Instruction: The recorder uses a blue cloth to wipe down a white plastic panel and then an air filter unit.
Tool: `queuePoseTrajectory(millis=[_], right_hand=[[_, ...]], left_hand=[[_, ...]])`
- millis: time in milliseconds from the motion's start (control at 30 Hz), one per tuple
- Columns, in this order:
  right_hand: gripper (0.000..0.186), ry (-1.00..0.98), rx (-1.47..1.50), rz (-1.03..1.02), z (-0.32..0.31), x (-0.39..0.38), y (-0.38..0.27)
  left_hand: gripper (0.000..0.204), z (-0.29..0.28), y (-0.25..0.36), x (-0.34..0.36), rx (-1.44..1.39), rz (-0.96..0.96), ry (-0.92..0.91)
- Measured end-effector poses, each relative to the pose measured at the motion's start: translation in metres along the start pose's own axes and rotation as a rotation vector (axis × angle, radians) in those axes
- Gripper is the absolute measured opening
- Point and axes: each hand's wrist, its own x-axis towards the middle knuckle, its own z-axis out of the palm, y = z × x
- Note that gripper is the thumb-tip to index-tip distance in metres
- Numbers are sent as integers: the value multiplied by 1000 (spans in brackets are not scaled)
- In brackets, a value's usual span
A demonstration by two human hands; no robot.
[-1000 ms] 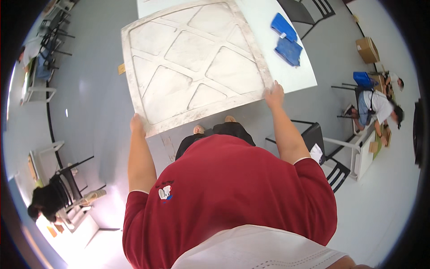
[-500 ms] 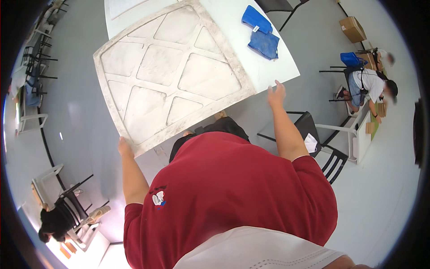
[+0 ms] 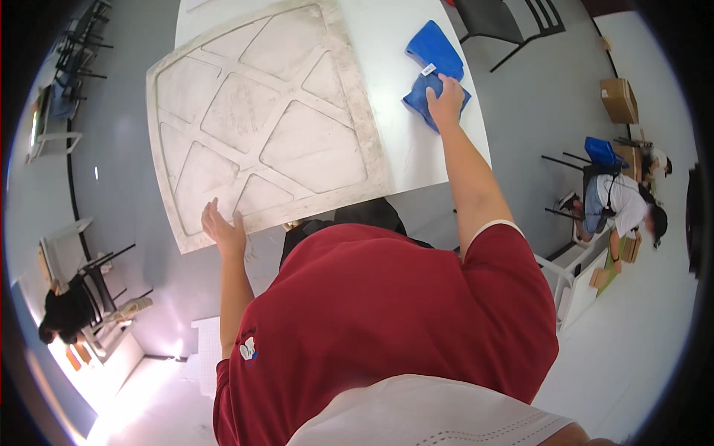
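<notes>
A large off-white panel (image 3: 237, 110) with raised crossing ribs and dirty smudges lies on the white table (image 3: 405, 160). At its near left corner is my left hand (image 3: 224, 228), its fingers spread over the rim. My right hand (image 3: 445, 101) rests on the nearer of two blue cloths (image 3: 418, 108), to the right of the panel. Its thumb and fingers are apart, and part of that cloth is hidden beneath it. The farther blue cloth (image 3: 437, 50) looks folded, with a small white tag between the two.
A black chair (image 3: 487, 21) stands beyond the table's right side. Farther right, a person (image 3: 625, 202) bends over a low table near a cardboard box (image 3: 619, 101). Another person in black (image 3: 71, 306) is at the lower left. More chairs line the left wall.
My right hand has left the table's near edge and reached forward onto the nearer blue cloth. My left hand has shifted from the panel's corner onto its rim, fingers now spread.
</notes>
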Motion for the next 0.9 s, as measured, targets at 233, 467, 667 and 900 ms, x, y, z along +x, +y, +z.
queuePoseTrajectory(millis=[233, 467, 667, 900], right_hand=[[53, 79, -79, -116, 31, 60, 20], [67, -87, -207, 75, 39, 94, 10], [67, -297, -321, 301, 48, 104, 12], [57, -148, -227, -48, 9, 62, 5]], left_hand=[[59, -3, 10, -39, 30, -114, -35], [57, -12, 10, -62, 88, -239, -40], [57, -19, 21, -61, 75, -215, -31], [57, -16, 3, -79, 38, -293, -34]])
